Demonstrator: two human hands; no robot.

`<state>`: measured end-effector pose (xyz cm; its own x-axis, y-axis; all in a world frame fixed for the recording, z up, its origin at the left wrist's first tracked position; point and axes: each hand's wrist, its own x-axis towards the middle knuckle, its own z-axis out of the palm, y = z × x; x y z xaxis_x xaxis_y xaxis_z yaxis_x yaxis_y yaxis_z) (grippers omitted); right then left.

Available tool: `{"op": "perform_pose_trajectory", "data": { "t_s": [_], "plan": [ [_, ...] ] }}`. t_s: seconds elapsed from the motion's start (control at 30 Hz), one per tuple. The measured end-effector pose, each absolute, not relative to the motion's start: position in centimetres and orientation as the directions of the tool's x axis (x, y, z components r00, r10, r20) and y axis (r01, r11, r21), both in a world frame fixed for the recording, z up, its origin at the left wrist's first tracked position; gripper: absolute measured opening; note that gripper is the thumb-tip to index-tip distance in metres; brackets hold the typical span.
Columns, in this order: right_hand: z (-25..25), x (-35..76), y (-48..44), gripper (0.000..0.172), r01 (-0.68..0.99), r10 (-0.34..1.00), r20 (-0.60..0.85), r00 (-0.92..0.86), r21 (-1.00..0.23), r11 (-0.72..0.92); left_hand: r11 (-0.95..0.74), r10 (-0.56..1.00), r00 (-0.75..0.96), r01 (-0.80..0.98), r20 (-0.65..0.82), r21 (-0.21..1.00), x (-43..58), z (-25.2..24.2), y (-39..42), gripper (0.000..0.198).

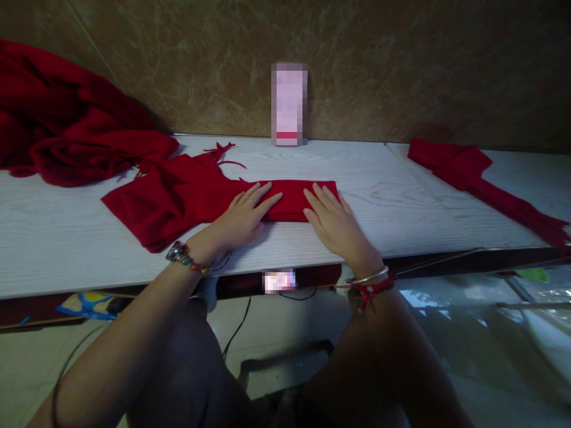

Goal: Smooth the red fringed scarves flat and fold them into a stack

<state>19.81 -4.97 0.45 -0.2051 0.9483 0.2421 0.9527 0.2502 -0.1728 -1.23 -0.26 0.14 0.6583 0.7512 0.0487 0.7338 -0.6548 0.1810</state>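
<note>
A red fringed scarf (292, 202) lies across the white table in front of me, its right part folded into a flat, narrow strip. My left hand (245, 217) rests on the middle of this strip, fingers spread, a ring on one finger. Over the strip's right end lies my right hand (333, 221), also flat with its fingers apart. Leftward the scarf widens into a loose, wrinkled part, with fringe strands sticking out at the back. Both palms hide some of the cloth beneath them.
A heap of red cloth (84, 131) fills the table's back left. Another red scarf (473, 172) lies loosely at the right. A blurred pink upright object (289, 104) leans on the brown marbled wall (200, 65). The white tabletop (379, 214) ends just before my knees.
</note>
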Motion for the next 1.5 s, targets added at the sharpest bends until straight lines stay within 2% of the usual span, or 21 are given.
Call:
{"op": "perform_pose_trajectory", "data": {
  "t_s": [0.23, 0.5, 0.73, 0.93, 1.1, 1.17, 1.33, 1.5],
  "plan": [
    [0.5, 22.0, -4.8, 0.049, 0.967, 0.975, 0.204, -0.093, -0.216, 0.137, -0.663, 0.744, 0.666, 0.726, 0.05, 0.181, -1.5, 0.0, -0.1, 0.069],
    [0.5, 23.6, -3.3, 0.049, 0.9, 0.924, 0.382, 0.031, -0.413, 0.141, -0.663, 0.744, 0.666, 0.725, 0.057, 0.186, -1.7, -0.2, -0.2, 0.068],
    [0.1, 22.5, -2.8, 0.045, 0.913, 0.939, 0.344, -0.018, -0.378, 0.155, -0.657, 0.75, 0.66, 0.735, 0.047, 0.169, -1.5, -0.1, -0.2, 0.07],
    [0.0, 23.4, -2.6, 0.045, 0.903, 0.949, 0.313, 0.034, -0.417, 0.106, -0.687, 0.725, 0.684, 0.707, 0.085, 0.171, -2.1, -0.7, 0.0, 0.07],
    [0.3, 22.3, -3.3, 0.044, 0.93, 0.9, 0.434, 0.053, -0.349, 0.114, -0.685, 0.725, 0.685, 0.704, 0.076, 0.186, -2.1, -0.2, -0.2, 0.064],
    [0.5, 21.4, -3.8, 0.044, 0.942, 0.885, 0.465, 0.005, -0.299, 0.152, -0.689, 0.722, 0.686, 0.701, 0.09, 0.187, -1.9, 0.1, -0.2, 0.06],
    [0.6, 19.9, -5.0, 0.041, 0.91, 0.87, 0.366, -0.331, -0.12, 0.397, -0.727, 0.687, 0.692, 0.662, 0.224, 0.184, -1.3, 0.4, -0.2, 0.048],
    [0.2, 20.4, -5.1, 0.038, 0.89, 0.844, 0.329, -0.424, -0.021, 0.455, -0.749, 0.66, 0.7, 0.64, 0.273, 0.171, -1.0, 0.1, 0.1, 0.044]
  ]
}}
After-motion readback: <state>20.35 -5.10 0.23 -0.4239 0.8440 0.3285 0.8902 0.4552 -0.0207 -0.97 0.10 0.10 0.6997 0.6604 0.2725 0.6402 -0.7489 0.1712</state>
